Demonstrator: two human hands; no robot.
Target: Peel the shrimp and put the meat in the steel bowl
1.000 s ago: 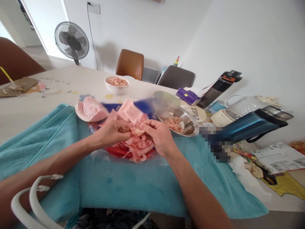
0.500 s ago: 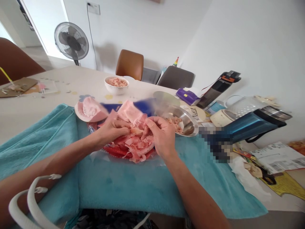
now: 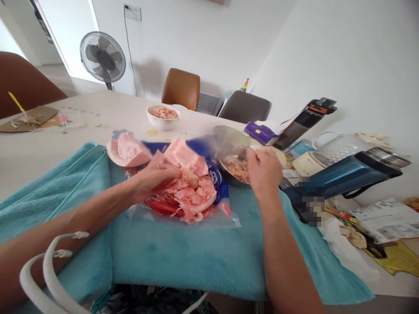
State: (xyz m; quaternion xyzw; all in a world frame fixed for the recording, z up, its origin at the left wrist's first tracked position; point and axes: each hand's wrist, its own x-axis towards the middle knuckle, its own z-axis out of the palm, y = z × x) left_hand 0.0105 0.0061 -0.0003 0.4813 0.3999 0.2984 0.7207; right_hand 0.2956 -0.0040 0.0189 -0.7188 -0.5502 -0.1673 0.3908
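My left hand (image 3: 160, 176) pinches a yellowish-brown pomelo segment (image 3: 190, 179) above a heap of pink pomelo membranes (image 3: 196, 198). That heap lies on a red and blue plastic bag (image 3: 223, 185). Closed, with its fingers curled, my right hand (image 3: 266, 172) is over the right side of a metal bowl (image 3: 229, 178); anything in its fingertips is hidden. Pale pink pomelo pulp (image 3: 238, 168) fills part of that bowl. A cup-shaped pink peel (image 3: 129, 150) sits behind my left hand, and another thick peel piece (image 3: 180, 152) leans at the heap's back.
A teal towel (image 3: 186, 257) lies under the bag. Farther back stands a white bowl (image 3: 163, 122) of pulp. To the right are a blue bottle (image 3: 353, 172), a dark bottle (image 3: 304, 124), a purple tissue pack (image 3: 260, 133) and scissors (image 3: 375, 248). White cords (image 3: 49, 270) hang lower left.
My right hand has left the membrane heap and moved right to the metal bowl. My left hand stays over the heap, still holding the segment.
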